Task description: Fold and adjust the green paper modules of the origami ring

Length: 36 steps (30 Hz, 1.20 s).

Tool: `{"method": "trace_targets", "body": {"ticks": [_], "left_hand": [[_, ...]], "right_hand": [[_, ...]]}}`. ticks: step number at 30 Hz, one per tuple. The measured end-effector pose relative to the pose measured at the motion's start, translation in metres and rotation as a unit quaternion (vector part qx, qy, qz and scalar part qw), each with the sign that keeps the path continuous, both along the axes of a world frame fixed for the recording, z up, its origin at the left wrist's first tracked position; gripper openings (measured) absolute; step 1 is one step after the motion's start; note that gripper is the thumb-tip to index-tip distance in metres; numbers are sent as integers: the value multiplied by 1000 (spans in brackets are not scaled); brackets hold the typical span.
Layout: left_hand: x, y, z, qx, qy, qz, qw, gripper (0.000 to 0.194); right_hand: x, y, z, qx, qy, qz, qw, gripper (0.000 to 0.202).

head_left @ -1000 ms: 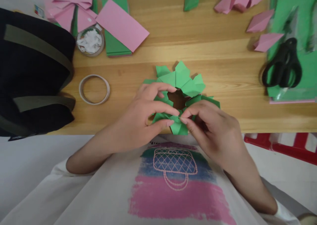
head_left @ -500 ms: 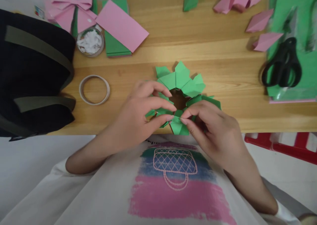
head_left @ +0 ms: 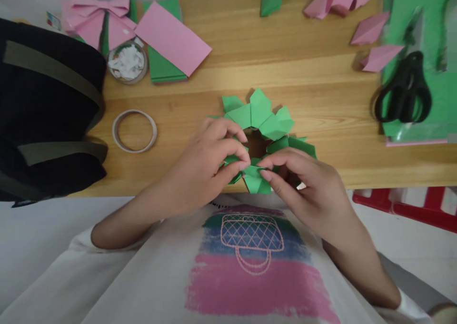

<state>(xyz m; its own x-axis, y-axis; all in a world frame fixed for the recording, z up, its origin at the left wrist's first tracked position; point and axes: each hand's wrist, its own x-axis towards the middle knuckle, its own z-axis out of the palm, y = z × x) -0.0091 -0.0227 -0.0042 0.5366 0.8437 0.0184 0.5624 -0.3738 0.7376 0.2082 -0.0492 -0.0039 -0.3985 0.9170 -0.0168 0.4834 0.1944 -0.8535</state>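
By the right hand point(head_left: 314, 186), the near edge of the green paper ring point(head_left: 241, 116) was clamped between thumb and forefinger. Just beside it, the left hand's point(head_left: 193, 171) fingertips were pressed together at the same edge; whether paper was caught there could not be told. From both grips the ring's open centre lay directly beyond, its far flaps spread flat-side up on the bench point(head_left: 185, 95), no long axis being shown.
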Motion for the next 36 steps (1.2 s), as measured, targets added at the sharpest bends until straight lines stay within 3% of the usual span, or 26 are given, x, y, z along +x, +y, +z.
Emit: {"method": "trace_targets", "body": {"ticks": [7,10,14,18,27,36], "left_hand": [[-7,5,7,-9,23,-32,999,21],[-14,10,8,43,58,-54,996,24],[-17,18,4,129,120,-137,975,40],[-12,25,3,145,185,-185,954,23],[-13,28,3,117,167,-189,961,18],[-11,31,3,124,166,-194,959,17]], "right_hand": [[-6,0,-4,-57,32,-41,997,8],[-7,0,-4,-77,35,-65,994,11],[-9,1,-3,-96,39,-75,992,11],[-10,-1,-2,-100,35,-90,990,12],[-12,-5,-7,-168,49,-156,972,11],[-16,10,-1,-166,17,-121,979,12]]}}
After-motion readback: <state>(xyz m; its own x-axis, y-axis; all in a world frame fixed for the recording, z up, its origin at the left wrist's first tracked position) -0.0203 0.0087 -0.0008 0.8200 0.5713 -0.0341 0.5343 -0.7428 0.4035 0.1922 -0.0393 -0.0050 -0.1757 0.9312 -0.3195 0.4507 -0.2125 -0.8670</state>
